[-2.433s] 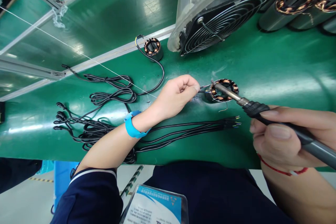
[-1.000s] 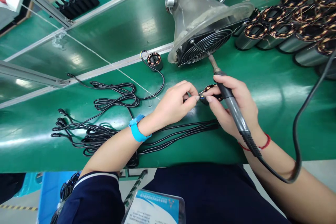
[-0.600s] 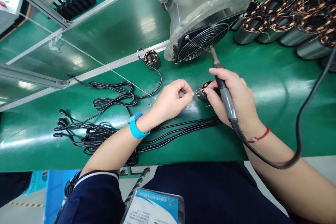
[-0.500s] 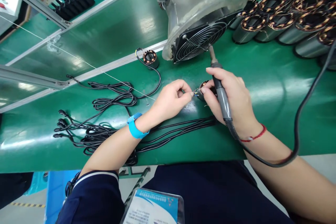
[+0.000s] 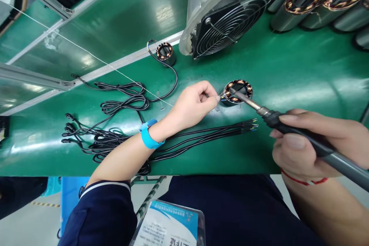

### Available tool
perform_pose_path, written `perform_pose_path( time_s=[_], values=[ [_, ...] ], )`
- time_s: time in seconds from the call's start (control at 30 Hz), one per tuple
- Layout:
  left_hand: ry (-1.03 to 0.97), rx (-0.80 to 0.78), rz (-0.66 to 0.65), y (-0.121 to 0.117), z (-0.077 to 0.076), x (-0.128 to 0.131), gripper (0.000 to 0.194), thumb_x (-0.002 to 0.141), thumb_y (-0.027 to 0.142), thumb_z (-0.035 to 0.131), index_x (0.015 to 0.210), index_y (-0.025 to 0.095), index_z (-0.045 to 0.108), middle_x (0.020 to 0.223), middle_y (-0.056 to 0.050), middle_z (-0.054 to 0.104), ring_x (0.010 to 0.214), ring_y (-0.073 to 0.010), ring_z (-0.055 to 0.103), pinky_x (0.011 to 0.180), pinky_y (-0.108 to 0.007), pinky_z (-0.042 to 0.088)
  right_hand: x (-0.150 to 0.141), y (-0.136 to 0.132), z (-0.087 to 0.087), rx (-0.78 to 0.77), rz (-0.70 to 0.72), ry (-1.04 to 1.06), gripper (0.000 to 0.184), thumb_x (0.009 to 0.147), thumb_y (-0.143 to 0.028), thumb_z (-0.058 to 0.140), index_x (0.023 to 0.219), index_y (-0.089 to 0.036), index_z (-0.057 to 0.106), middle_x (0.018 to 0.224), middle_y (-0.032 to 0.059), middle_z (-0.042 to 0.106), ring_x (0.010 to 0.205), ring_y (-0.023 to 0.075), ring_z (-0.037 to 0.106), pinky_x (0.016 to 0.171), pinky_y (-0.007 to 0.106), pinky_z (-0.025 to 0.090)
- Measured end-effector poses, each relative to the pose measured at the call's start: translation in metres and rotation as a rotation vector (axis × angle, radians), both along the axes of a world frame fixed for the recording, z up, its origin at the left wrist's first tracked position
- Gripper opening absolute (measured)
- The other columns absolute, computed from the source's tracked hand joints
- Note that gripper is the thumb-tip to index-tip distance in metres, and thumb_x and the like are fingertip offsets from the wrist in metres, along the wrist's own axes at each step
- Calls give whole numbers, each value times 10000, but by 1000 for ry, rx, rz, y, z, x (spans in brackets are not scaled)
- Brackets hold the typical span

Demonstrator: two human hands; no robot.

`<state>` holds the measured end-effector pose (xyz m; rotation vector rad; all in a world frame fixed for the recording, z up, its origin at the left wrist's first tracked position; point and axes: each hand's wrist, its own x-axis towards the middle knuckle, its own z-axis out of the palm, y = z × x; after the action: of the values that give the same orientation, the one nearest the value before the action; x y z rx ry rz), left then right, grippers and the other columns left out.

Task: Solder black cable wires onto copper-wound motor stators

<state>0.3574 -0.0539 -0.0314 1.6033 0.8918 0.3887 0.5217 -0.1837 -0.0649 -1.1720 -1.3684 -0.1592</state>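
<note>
My left hand (image 5: 196, 105) is closed in a pinch on the thin coloured wire ends (image 5: 222, 97) at the left side of a motor stator (image 5: 231, 102). The stator stands upright on the green bench, its ring of copper windings facing up. In my right hand (image 5: 294, 153) is a soldering iron (image 5: 276, 120), gripped by its dark handle. Its metal tip points left and lies over the windings; whether it touches them I cannot tell. The rest of the pinched wires is hidden by my left fingers.
A fume extractor hood with a fan grille (image 5: 230, 27) stands behind the stator. Several more stators (image 5: 284, 17) crowd the back right. Black cables (image 5: 184, 148) with bared ends lie in front. Another stator (image 5: 170, 58) with a cable attached sits by the bench rail.
My right hand has left the stator's side and moved right and nearer, swinging the iron's tip down from the fan grille onto the stator. My left hand stays pinched, slightly further right.
</note>
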Motion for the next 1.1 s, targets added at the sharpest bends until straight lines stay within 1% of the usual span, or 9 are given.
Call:
perform_pose_path(
  time_s=[0.1,0.23,0.37,0.43,0.5,0.67,0.83,1.0,1.1],
  values=[
    [-14,4,-1,0,0,0,106,776,130,550,687,168,508,567,46,487,489,-60,434,461,-200,326,-1,-1,-2,-64,65,24,310,843,-212,633,1146,-225,693,697,33,648,561,155,602,496,295,515],
    [-17,6,-1,1,0,1,128,780,106,548,680,169,502,557,50,480,484,-55,435,453,-193,320,-2,0,0,-62,106,25,299,833,-179,617,1121,-205,694,688,28,645,564,141,607,499,263,517],
    [-24,7,7,1,0,2,142,784,98,558,673,168,501,547,53,474,477,-52,430,447,-192,315,-2,-3,-2,-149,64,34,173,869,-272,595,986,-201,701,660,38,629,589,149,622,542,272,533],
    [-26,5,9,1,1,2,149,784,92,560,671,168,500,548,52,477,477,-51,432,447,-191,318,-2,-5,-4,-190,49,55,174,883,-343,585,901,-207,691,610,32,593,562,140,600,522,265,520],
    [-21,3,12,1,1,3,158,781,79,560,666,168,498,548,52,479,476,-49,432,448,-190,320,-1,-6,-6,-193,52,61,198,886,-383,580,861,-212,679,573,22,559,523,128,565,481,255,495],
    [-11,1,10,0,2,3,171,783,72,562,661,170,494,541,54,470,472,-52,430,444,-192,314,2,-7,-4,-191,88,56,181,882,-378,584,879,-220,671,591,18,556,488,128,549,439,267,479],
    [-19,4,13,0,2,2,165,785,67,554,670,171,499,550,54,470,472,-53,429,446,-196,321,0,-3,-2,-166,72,48,138,871,-322,590,906,-220,675,623,28,603,498,135,557,438,275,481],
    [-29,13,17,0,1,2,166,786,68,551,668,170,495,550,57,464,476,-50,434,450,-190,320,-1,-1,-3,-172,96,68,165,871,-338,590,929,-218,687,612,28,597,490,138,556,445,284,491],
    [-31,3,16,0,1,2,160,784,72,555,670,168,496,554,57,472,474,-48,433,448,-188,320,0,0,-1,-132,98,57,164,852,-282,604,984,-222,681,641,23,604,502,143,559,443,287,483]
  ],
)
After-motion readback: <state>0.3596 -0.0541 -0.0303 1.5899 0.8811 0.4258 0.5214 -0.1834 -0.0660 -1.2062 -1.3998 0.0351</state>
